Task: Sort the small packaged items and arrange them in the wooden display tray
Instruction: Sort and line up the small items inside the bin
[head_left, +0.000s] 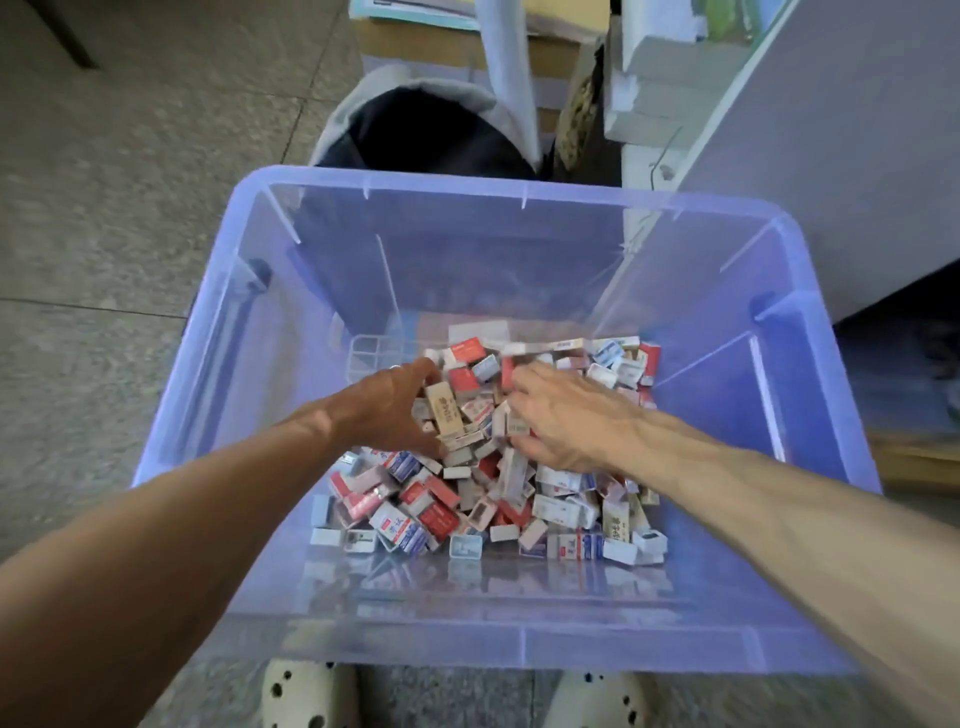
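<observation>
1. A large translucent blue plastic bin (218, 395) sits on a speckled stone floor (104, 208), seen from straight above by the person bending over it.
2. The bottom of the bin holds a loose heap of small packaged items (467, 499) — little boxes in red, white, blue and beige, lying at every angle and piled highest in the middle.
3. A white gridded insert (366, 353) shows at the far left edge of the heap, partly buried.
4. The left hand (389, 405) reaches into the pile from the left; its thumb and fingers curl around a cluster of boxes, with a tall beige box (444, 410) standing upright just against the fingers. Whether that grip actually lifts anything cannot be told.
5. The right hand (561, 415) comes in from the right, palm down, fingers bent into the heap beside the left hand — its fingertips are hidden among the boxes, so how tightly they hold (if at all) is unclear.
6. No wooden display tray shows in this view.
7. Beyond the bin stands a dark bag with a grey rim (415, 130), with a cardboard carton (415, 47) behind it.
8. Two cream spotted shoes (306, 696) show at the near edge, below the bin.
</observation>
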